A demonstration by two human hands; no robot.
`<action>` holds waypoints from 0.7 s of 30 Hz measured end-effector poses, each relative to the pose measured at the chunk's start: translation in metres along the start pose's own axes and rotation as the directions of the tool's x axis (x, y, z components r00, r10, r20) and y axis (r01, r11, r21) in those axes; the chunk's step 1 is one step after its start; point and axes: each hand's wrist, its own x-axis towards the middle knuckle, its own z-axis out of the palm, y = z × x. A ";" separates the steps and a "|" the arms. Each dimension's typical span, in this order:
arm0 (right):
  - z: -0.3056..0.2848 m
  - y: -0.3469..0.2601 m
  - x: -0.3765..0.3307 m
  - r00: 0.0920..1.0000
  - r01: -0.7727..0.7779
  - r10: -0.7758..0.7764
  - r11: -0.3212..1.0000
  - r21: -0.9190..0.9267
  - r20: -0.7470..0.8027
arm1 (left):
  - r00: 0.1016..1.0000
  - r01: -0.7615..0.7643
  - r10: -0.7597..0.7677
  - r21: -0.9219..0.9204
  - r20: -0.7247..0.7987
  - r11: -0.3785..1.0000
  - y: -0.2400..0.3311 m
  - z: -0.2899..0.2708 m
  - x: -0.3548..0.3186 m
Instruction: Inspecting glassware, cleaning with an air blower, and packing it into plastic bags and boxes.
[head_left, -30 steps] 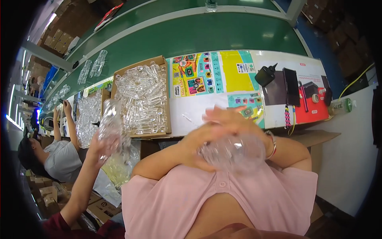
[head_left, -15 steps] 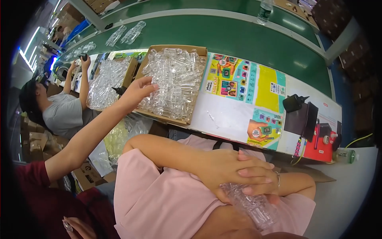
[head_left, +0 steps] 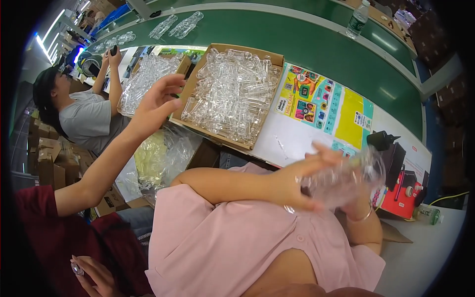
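Above my lap, a clear plastic piece (head_left: 341, 184) is between my two hands, blurred by motion. My left hand (head_left: 292, 185) grips its left end, thumb below and fingers above. My right hand (head_left: 357, 207), with a bracelet at the wrist, closes on it from the right; its fingers are partly hidden behind the plastic. An open cardboard box (head_left: 271, 54) heaped with similar clear plastic pieces (head_left: 232, 94) stands on the table beyond my left arm.
A co-worker's open hand (head_left: 157, 105) hovers beside the box; their other hand (head_left: 96, 279) holds a small clear piece. Another person (head_left: 86, 111) sits farther left. Printed card sheets (head_left: 316, 106), a black bottle (head_left: 380, 141) and a water bottle (head_left: 357, 21) are on the table.
My hands have risen from my lap, bringing the clear plastic piece up and to the right, and no longer lie crossed. The co-worker's hand has drawn back left from the box.
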 end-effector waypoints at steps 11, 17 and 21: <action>-0.066 0.029 0.014 0.867 0.150 -0.432 0.702 -0.696 -0.249 | 0.817 0.494 -0.391 0.165 -0.425 0.853 -0.029 -0.061 0.024; -0.067 0.058 0.024 0.899 0.071 -0.349 0.711 -0.700 -0.263 | 0.870 0.493 -0.268 0.716 -0.414 0.494 -0.058 -0.036 0.042; -0.067 0.059 0.017 0.908 0.058 -0.324 0.723 -0.688 -0.265 | 0.928 0.370 -0.143 0.801 -0.344 0.471 -0.069 -0.030 0.030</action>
